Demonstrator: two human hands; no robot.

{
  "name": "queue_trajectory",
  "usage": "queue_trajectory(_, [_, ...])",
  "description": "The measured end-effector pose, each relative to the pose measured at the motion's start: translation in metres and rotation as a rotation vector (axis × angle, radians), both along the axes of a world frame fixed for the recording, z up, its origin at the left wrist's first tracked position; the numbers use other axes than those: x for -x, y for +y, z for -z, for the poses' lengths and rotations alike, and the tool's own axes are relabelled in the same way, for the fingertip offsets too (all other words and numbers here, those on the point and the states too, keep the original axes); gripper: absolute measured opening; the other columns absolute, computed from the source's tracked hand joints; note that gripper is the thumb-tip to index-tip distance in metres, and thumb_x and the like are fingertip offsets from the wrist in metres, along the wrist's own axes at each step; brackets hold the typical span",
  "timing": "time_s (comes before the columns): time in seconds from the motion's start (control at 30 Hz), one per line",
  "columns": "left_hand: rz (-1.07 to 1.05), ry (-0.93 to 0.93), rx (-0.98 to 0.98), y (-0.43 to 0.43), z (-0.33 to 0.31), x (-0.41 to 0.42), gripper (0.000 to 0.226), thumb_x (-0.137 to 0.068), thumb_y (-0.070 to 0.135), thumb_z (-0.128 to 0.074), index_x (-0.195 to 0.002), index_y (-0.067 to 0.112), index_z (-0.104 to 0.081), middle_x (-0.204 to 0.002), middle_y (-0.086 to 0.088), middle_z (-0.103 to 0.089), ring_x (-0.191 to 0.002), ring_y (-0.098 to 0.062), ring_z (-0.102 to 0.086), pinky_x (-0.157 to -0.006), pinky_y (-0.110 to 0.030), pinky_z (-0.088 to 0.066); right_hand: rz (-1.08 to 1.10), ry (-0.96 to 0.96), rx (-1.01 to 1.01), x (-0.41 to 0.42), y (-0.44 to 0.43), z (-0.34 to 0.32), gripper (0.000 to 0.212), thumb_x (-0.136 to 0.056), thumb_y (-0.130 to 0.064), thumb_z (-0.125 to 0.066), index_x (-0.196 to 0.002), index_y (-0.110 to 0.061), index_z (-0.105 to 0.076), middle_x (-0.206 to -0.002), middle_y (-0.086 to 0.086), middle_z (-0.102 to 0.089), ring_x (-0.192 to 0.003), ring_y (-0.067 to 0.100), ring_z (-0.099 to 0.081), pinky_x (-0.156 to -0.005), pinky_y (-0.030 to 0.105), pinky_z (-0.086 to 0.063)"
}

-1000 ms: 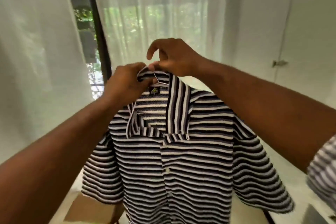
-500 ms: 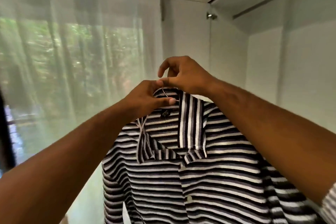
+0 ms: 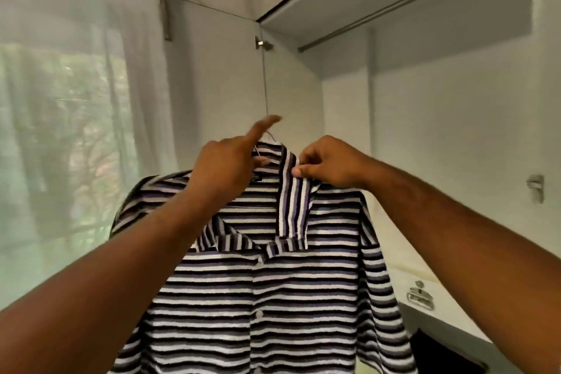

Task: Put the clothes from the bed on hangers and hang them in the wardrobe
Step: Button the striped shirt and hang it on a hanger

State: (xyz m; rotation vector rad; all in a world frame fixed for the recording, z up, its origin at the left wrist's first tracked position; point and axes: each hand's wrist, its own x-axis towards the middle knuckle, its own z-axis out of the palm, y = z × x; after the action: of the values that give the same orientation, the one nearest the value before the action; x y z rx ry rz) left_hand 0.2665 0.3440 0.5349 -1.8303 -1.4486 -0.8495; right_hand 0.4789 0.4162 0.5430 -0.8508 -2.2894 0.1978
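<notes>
The left hand (image 3: 230,168) is raised at the neck of a striped shirt (image 3: 273,282). Its index finger (image 3: 267,122) sticks out straight and upward, blurred, while the thumb and the other fingers curl in around the thin wire hanger (image 3: 257,151) where it comes out of the neck opening. The right hand (image 3: 332,164) is just beside it, on the other side of the neck, and pinches the top edge of the collar (image 3: 293,206) between thumb and curled fingers. The two hands are close together but do not touch.

The shirt hangs from the hanger in the air between both forearms, front toward the camera, with black, white and purple bands across it, its buttoned placket running down the middle and its short sleeves drooping at each side. The right collar flap stands up under the pinch; the left flap lies folded down.

Behind the shirt stands the open white wardrobe (image 3: 455,118), with a metal rail (image 3: 409,6) running under its top shelf, well above the hands. A wardrobe door (image 3: 212,85) is swung out at the left of the opening. Farther left hangs a sheer white curtain (image 3: 76,130) with greenery showing through it. A dark object (image 3: 440,352) lies low at the right, too cut off to identify.
</notes>
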Motion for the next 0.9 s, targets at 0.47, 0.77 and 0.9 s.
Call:
queue_trajectory(0.47, [0.134, 0.200, -0.254, 0.214, -0.077, -0.046, 0.028, -0.097, 0.051, -0.055, -0.118, 0.035, -0.063, -0.121, 0.008, -0.066, -0.091, -0.020, -0.067, -0.072, -0.033, -0.050, 0.283, 0.224, -0.203, -0.070, 0.152, -0.062, 0.020, -0.087, -0.037, -0.078, -0.089, -0.018, -0.075, -0.083, -0.007, -0.070, -0.078, 0.005, -0.062, -0.070, 0.022, -0.047])
queue_trajectory(0.77, [0.262, -0.021, -0.242, 0.340, -0.103, -0.095, 0.021, -0.097, 0.049, -0.058, -0.112, 0.036, -0.062, -0.106, 0.008, -0.071, -0.090, -0.021, -0.065, -0.074, -0.036, -0.053, 0.542, -0.007, -0.112, -0.137, 0.212, -0.105, 0.032, -0.089, -0.050, -0.071, -0.093, -0.018, -0.078, -0.090, -0.006, -0.074, -0.086, 0.011, -0.067, -0.079, 0.028, -0.053])
queue_trajectory(0.9, [0.343, -0.074, -0.277, 0.396, -0.117, -0.111, 0.018, -0.097, 0.046, -0.058, -0.111, 0.036, -0.064, -0.108, 0.007, -0.070, -0.090, -0.021, -0.066, -0.074, -0.037, -0.054, 0.539, -0.005, 0.012, -0.166, 0.234, -0.113, 0.041, -0.098, -0.047, -0.060, -0.090, -0.009, -0.075, -0.088, 0.006, -0.076, -0.082, 0.016, -0.069, -0.079, 0.034, -0.057])
